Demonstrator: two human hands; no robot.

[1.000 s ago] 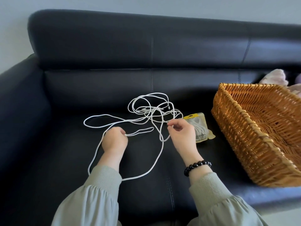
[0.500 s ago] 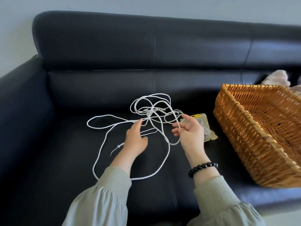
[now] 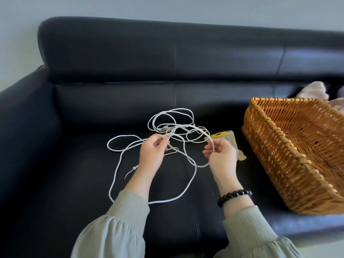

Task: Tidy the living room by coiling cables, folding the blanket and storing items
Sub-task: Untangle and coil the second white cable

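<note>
Head view: a white cable (image 3: 193, 126) sprawls in loose, crossing loops on the seat of a black sofa (image 3: 74, 183). Its densest knot of loops sits at twelve o'clock from the hands. The left hand (image 3: 151, 155) pinches a strand between thumb and fingertips. The right hand (image 3: 221, 155) has its fingers curled round the same run, so an arc of cable stands raised between them. One long loop trails toward six o'clock, and a free end (image 3: 133, 168) with a small tie lies at seven o'clock of the left hand.

A wicker basket (image 3: 279, 164) stands at three o'clock, and a clear packet (image 3: 230, 135) with a yellow top lies just past the right hand. The pale fabric (image 3: 316, 90) behind the basket may be the blanket, but too little of it shows to say.

The cable looks thin, light and limp, and its sheath is probably smooth, so it should slide through the fingers yet snag where loops cross. The best hold is likely the free end, drawing lengths out one at a time.
</note>
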